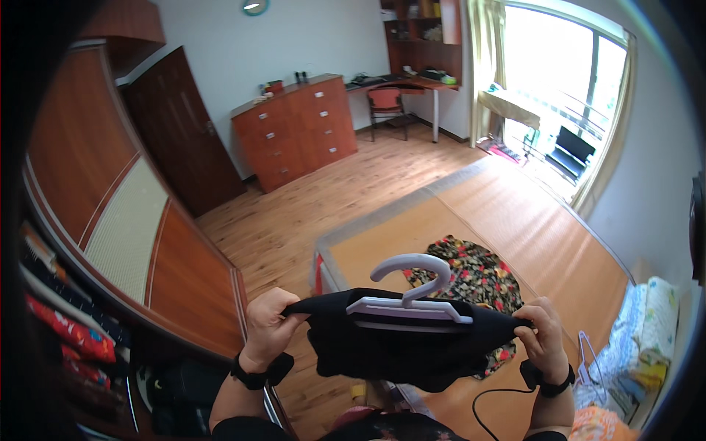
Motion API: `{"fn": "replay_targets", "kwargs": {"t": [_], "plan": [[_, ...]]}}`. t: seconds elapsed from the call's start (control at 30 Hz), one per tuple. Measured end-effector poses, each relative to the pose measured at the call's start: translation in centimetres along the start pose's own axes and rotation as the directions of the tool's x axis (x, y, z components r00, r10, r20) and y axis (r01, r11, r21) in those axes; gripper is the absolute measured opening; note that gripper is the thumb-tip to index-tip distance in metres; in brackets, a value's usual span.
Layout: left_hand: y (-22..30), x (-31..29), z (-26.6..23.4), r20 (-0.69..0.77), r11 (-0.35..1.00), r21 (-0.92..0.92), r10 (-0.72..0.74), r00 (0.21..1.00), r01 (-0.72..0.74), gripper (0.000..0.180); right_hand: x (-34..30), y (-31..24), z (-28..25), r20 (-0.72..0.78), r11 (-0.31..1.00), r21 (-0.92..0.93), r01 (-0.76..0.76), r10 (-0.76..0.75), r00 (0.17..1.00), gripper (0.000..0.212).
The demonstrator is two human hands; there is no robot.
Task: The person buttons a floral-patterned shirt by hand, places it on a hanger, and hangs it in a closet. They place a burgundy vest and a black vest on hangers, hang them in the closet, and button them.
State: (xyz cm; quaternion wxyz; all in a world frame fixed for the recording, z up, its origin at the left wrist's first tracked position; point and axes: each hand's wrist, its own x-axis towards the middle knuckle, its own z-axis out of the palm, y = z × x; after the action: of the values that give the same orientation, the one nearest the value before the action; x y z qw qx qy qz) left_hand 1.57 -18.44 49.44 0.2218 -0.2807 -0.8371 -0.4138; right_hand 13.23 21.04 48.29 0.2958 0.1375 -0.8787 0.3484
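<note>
A black garment point(382, 353) is stretched between my two hands in front of me. My left hand point(271, 320) pinches its left upper corner, and my right hand point(543, 332) grips the opposite corner. A pale lavender plastic hanger point(412, 300) sits at the garment's upper opening, its hook pointing up and curving left. Part of the hanger's bar is hidden by the black cloth. Beyond the garment, a black floral garment point(478, 272) with red and yellow flowers lies spread on the bed mat point(529, 213). Both wrists wear dark bands.
An open wardrobe point(73, 353) with clothes stands at my left. Folded bedding point(654, 316) and another hanger point(583, 356) lie on the right. A drawer chest point(294, 136), a red chair point(386, 103) and a desk point(412, 82) stand along the far wall. A cable point(478, 408) hangs near my right wrist.
</note>
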Motion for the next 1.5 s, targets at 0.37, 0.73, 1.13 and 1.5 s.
{"fn": "replay_targets", "kwargs": {"t": [0.37, 0.73, 1.13, 1.5], "plan": [[3.1, -6.8, -12.1, -0.25, 0.966, 0.103, -0.204, 0.947, 0.235, 0.014, 5.3, -4.9, 7.0, 0.166, 0.924, 0.346, 0.164, -0.232, 0.958, 0.027], [6.5, -16.2, -25.8, -0.38, 0.869, 0.383, -0.163, 0.911, 0.315, 0.017, 8.2, -15.4, 16.0, 0.234, 0.771, 0.614, 0.166, -0.378, 0.896, 0.043], [10.2, -26.9, -36.2, -0.627, 0.719, 0.363, -0.282, 0.726, 0.592, 0.019, 7.7, -24.9, 27.0, 0.137, 0.699, 0.658, 0.281, -0.478, 0.868, 0.036], [7.6, -29.6, -41.5, -0.749, 0.677, 0.526, 0.083, 0.657, 0.514, 0.046, 10.8, -31.1, 32.9, -0.078, 0.433, 0.839, 0.328, -0.502, 0.862, 0.026]]}}
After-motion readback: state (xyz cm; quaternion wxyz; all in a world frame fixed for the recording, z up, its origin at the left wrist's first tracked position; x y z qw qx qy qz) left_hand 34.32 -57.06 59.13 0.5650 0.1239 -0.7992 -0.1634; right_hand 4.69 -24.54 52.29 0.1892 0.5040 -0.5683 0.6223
